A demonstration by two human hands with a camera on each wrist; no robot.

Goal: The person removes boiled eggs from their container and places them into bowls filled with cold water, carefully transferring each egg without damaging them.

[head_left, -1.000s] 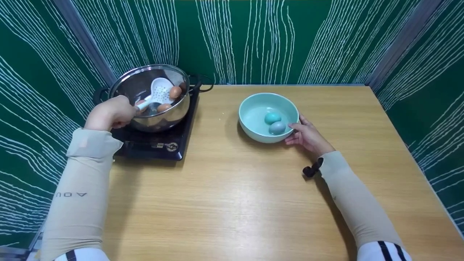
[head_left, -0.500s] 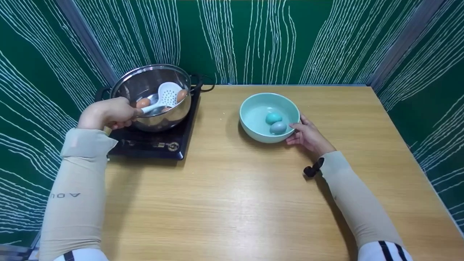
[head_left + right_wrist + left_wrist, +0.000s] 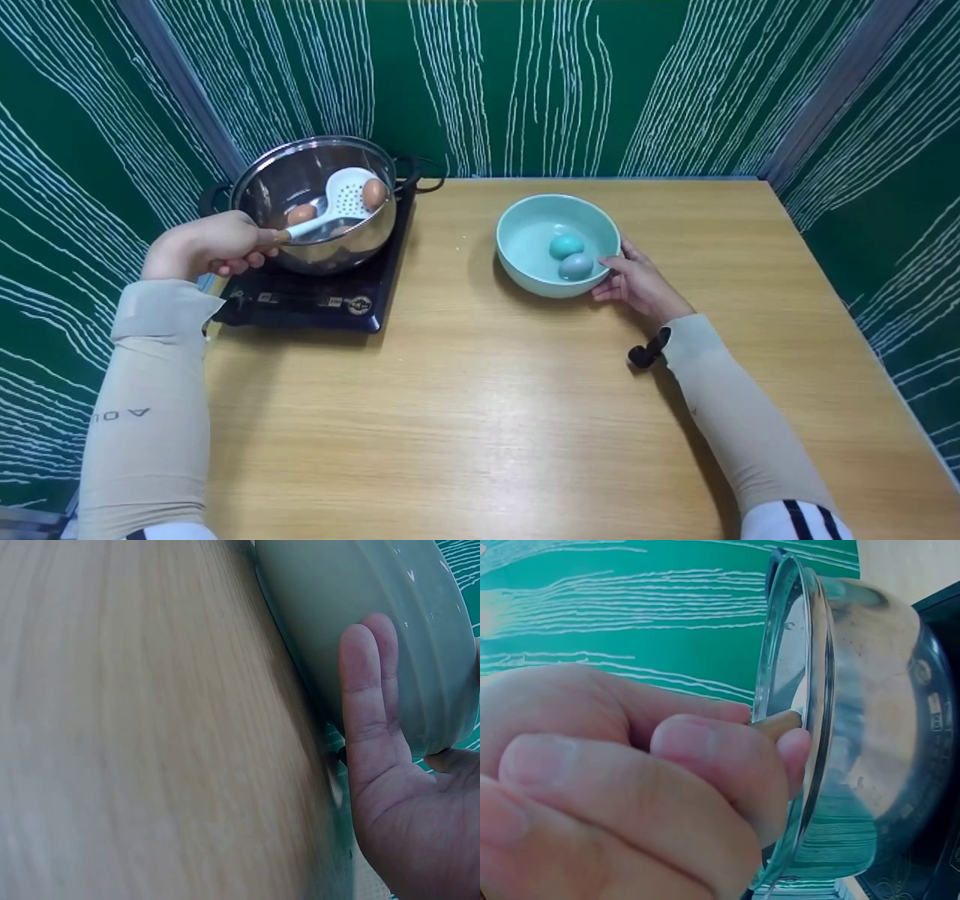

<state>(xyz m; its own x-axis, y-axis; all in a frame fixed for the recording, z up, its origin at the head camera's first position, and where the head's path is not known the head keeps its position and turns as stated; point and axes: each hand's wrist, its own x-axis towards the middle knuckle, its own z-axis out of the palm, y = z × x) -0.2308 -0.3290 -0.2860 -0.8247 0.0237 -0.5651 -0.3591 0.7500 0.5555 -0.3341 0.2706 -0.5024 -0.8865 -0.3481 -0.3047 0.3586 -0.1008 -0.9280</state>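
Note:
My left hand (image 3: 206, 244) grips the wooden end of a white perforated skimmer (image 3: 345, 196), its fingers curled round it in the left wrist view. The skimmer's head is inside a steel pot (image 3: 330, 261), and a brown egg (image 3: 373, 194) sits at its right side, by the pot wall. Another brown egg (image 3: 301, 214) lies left of the skimmer's handle. To the right, my right hand (image 3: 636, 281) holds a mint-green bowl (image 3: 525, 229), thumb at the rim and fingers against the outer wall. In the bowl lie a turquoise egg (image 3: 566, 245) and a blue-grey egg (image 3: 576, 266).
The pot stands on a black induction cooker (image 3: 315, 304) at the table's back left, with a cable behind it. Green walls with white lines (image 3: 450, 82) enclose the wooden table (image 3: 480, 405) at the back and sides.
My left hand has drawn left and slightly back, turning the skimmer's head to the right. The brown egg now rests higher, at the head's right side. My right hand and the bowl have stayed put.

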